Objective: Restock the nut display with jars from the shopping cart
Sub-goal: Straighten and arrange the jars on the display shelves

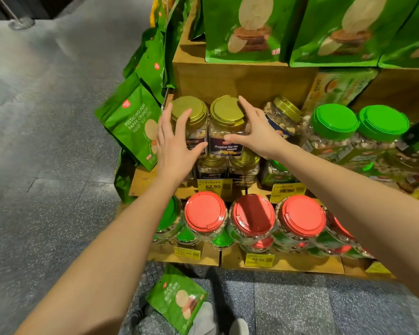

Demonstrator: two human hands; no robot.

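Gold-lidded jars [228, 111], 2 above the 62.90 price tag [213, 186], look placed, left hand [177, 141] and right hand [258, 134] flanking them, fingers spread; cart unseen.

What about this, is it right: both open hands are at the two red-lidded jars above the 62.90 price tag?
Only the lid colour is wrong. In the head view the open left hand and right hand are at the two gold-lidded jars above the 62.90 price tag; red-lidded jars stand below it.
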